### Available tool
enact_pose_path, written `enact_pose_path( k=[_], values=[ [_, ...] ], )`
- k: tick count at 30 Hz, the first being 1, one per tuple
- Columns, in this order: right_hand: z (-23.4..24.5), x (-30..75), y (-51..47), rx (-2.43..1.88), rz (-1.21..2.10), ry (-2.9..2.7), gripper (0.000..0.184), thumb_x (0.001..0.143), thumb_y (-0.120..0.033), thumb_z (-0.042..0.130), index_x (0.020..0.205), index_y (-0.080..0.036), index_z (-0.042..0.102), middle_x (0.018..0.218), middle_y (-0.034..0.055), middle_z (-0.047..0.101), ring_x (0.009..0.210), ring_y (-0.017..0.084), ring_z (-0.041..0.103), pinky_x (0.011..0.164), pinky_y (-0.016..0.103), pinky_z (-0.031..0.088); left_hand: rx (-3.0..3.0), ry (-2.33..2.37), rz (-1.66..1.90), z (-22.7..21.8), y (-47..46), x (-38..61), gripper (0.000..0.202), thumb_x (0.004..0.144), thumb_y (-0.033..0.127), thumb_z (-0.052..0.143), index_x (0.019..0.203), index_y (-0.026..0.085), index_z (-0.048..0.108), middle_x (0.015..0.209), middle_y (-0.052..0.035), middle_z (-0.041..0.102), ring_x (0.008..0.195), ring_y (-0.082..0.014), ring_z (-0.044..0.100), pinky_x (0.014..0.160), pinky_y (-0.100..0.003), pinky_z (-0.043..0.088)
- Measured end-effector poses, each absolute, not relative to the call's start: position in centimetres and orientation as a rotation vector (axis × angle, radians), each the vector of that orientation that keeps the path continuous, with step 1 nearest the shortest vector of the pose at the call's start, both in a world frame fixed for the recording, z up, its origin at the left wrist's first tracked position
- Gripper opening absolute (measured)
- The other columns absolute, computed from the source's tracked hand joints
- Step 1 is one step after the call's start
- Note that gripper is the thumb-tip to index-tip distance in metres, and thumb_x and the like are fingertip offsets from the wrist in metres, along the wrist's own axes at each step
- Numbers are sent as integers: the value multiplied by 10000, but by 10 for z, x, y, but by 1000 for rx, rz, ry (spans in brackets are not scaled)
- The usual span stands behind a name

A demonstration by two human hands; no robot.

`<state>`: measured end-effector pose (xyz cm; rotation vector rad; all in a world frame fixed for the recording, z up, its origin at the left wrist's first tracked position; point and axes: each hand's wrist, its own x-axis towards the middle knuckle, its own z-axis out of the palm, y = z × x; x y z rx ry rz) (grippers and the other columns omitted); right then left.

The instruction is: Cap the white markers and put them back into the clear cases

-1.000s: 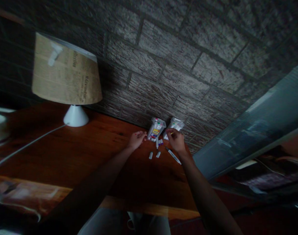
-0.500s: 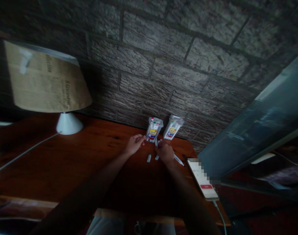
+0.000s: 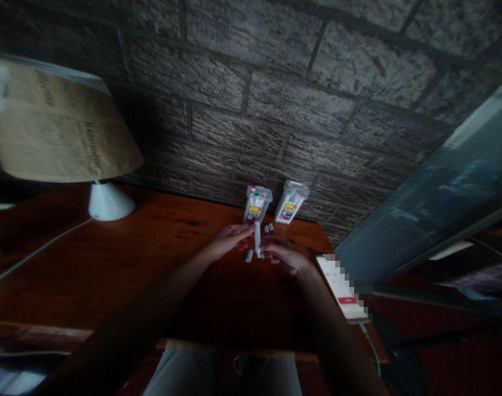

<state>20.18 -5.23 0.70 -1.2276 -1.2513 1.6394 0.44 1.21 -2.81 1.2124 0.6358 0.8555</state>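
A white marker [image 3: 257, 235] stands nearly upright between my two hands. My left hand [image 3: 229, 241] pinches it near its upper part. The fingertips of my right hand [image 3: 287, 256] are closed at its lower end. A loose pale cap [image 3: 249, 256] lies on the table just below my left fingers. Two small caps with dark ends [image 3: 268, 229] lie beyond my right hand. Behind my hands stands a clear case of markers [image 3: 256, 208], and a second marker case [image 3: 291, 203] stands to its right, both near the wall.
A lamp [image 3: 110, 201] with a printed shade stands at the left on the wooden table [image 3: 152, 242], its cord running to the left. A phone [image 3: 342, 289] with a cable lies by the right edge. A stone-textured wall [image 3: 234, 126] rises behind.
My right hand has moved off the table near the cases and turned toward my left hand, with the marker now upright between them. Two dark-ended caps have come into view. The camera view has shifted slightly.
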Motion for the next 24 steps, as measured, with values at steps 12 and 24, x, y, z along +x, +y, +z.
enact_pose_path(
  k=[12,24],
  values=[
    [-1,235,-43,-1221,1161,-1817,387,690,-286,801,1069,-219,756,1069,36,716,802,137,626,734,277,483,841,474,1074,-14,11,-2,314,681,307,875,916,147,741,841,-46,734,764,-131,666,665,-224,505],
    [-8,220,-48,-1191,1281,-1760,295,773,-379,765,999,-198,712,923,23,726,766,135,637,718,275,503,600,469,1241,-4,11,-4,257,705,201,847,769,151,603,675,48,624,614,-58,588,599,-169,477]
  ],
)
